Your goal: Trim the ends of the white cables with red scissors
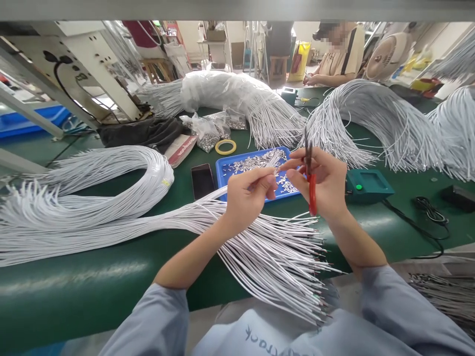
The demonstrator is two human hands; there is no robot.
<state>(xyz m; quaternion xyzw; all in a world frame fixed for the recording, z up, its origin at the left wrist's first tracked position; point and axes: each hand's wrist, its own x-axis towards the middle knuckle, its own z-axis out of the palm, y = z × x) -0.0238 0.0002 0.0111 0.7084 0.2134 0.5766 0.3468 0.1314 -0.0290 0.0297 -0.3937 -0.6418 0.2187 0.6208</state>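
Note:
My left hand [247, 195] is closed in a pinch above a blue tray [220, 170]. A white wire seems to run into it from the left, its tip small and blurred at my fingertips. Close beside it, my right hand [326, 183] holds red-handled scissors [312, 193] against the palm, blades pointing up. The right thumb and forefinger reach toward the left fingertips. Many small metal terminals [256, 160] lie in the tray. Under my forearms a fanned bundle of white wires [274, 257] spreads over the green table, its ends toward the right.
A coiled wire bundle [148, 170] lies at left, more bundles [363, 104] behind. Around the tray are a phone [202, 181], yellow tape roll [225, 147], bagged terminals [208, 136] and a green box [371, 185] with a cord. Another person [339, 57] sits across, near a fan [388, 55].

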